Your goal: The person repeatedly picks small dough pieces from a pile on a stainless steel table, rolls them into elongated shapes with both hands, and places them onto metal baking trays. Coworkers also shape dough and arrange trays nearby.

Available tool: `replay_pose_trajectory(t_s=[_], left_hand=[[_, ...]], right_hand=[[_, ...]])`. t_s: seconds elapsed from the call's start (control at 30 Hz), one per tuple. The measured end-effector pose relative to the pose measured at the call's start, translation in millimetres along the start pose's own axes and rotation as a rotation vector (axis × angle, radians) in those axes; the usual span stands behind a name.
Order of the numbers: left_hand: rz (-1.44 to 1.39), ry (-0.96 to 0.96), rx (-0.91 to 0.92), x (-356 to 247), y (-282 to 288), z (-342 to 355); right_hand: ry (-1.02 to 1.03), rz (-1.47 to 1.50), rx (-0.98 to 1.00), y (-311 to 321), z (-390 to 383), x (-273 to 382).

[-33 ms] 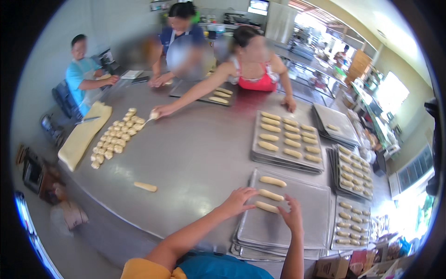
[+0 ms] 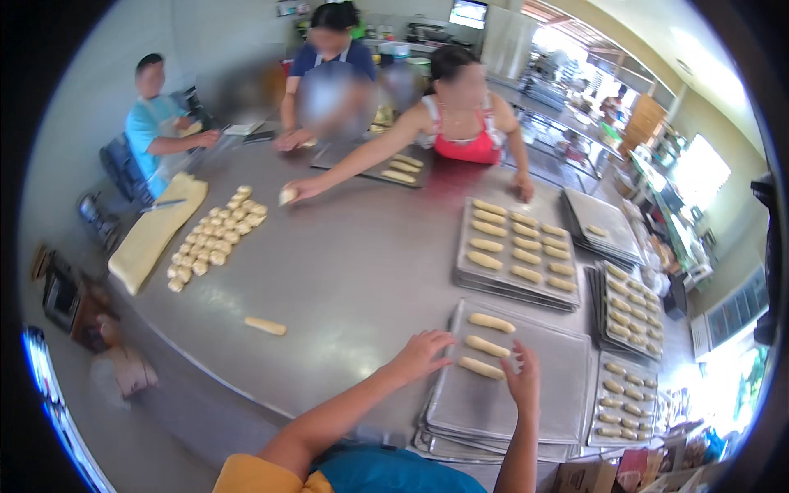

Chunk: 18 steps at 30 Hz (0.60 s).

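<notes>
Drawn slightly back from the roll ends since the earlier frame: left hand [image 2: 423, 353], fingers loosely curved, holding nothing, just left of the dough rolls [image 2: 486, 346]; right hand [image 2: 524, 378], thumb and fingers parted, holding nothing, near their right ends, contact there not possible to tell. Dough rolls, three, pale, elongated, set in a column on the upper left part of a metal tray [image 2: 534, 403], topmost of a stack. Adjacent: metal table [image 2: 353, 271] with one tapered dough piece [image 2: 265, 326]; beyond, fuller tray [image 2: 503, 278]
</notes>
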<state>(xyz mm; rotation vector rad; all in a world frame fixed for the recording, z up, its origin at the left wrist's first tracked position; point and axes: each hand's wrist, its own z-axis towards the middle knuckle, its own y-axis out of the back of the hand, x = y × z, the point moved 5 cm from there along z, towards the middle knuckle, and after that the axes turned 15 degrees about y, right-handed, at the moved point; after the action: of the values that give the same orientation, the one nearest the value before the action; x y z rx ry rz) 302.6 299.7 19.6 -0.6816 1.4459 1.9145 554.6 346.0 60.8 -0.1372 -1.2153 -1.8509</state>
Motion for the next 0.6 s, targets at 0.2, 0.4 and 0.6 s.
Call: replay_pose_trajectory(t_s=[0.2,0.4,0.6], left_hand=[[-0.121,0.453,0.042,78.9,128.8,-105.9],[-0.072,0.637,-0.074,151.2,255.6,-269.7],[-0.045,0.827,-0.267,208.6,355.6,-402.7]], right_hand=[[0.086,0.308,0.022,-135.1,39.7,140.5],[0.423,0.301,0.283,-337.5,-21.1,337.8],[0.333,-0.198,0.705,-470.7,3.0,369.0]])
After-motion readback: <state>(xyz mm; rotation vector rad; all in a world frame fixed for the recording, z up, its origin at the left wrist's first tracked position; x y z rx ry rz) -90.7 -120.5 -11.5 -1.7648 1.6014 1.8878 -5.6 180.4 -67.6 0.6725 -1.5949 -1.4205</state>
